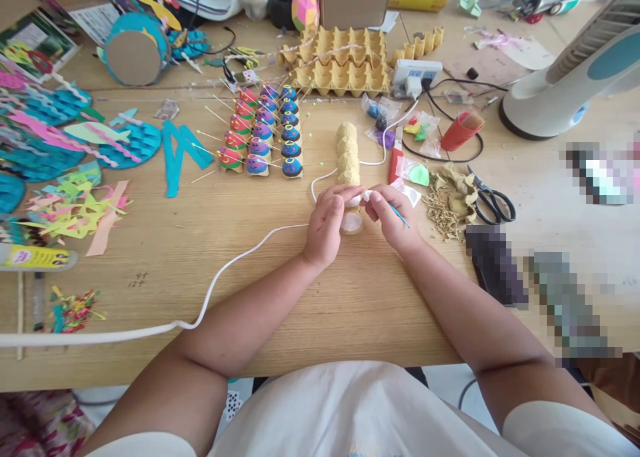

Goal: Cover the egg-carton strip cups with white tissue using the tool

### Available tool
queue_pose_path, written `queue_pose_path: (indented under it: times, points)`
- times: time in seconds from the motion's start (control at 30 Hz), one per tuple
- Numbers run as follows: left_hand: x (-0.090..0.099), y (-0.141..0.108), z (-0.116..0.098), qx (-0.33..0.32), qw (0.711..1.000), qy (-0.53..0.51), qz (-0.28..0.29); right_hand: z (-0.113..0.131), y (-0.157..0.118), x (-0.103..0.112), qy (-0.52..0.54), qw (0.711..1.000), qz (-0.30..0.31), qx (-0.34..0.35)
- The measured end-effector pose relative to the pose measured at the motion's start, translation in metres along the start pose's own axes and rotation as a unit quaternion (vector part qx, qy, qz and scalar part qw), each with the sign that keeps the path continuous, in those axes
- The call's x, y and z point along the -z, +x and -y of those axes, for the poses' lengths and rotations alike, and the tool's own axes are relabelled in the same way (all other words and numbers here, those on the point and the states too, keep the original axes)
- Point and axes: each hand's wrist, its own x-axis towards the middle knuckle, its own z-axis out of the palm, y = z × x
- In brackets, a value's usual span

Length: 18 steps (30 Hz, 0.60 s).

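Wooden table [355,310], egg trays [345,76], right hand [393,214] pinching white lump [367,195], left hand [324,229], grip unclear

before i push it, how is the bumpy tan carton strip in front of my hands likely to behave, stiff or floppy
The carton strip is probably light, since its material looks like the pulp of the egg trays behind. Its moulded bumps likely keep it fairly stiff, though it could crease between them. The rough, matte surface suggests little slipping.
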Motion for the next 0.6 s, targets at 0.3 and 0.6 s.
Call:
queue_pose_path:
  times: [0.3, 0.6]
  points:
    - [-0.001, 0.0, 0.001, -0.011, 1.0, -0.001, -0.016, -0.001, -0.001, 0.001, -0.023, 1.0, -0.001, -0.002]
    - [-0.003, 0.0, -0.001, 0.015, 0.998, -0.015, -0.056, -0.008, 0.003, 0.002, 0.109, 0.991, -0.035, -0.062]
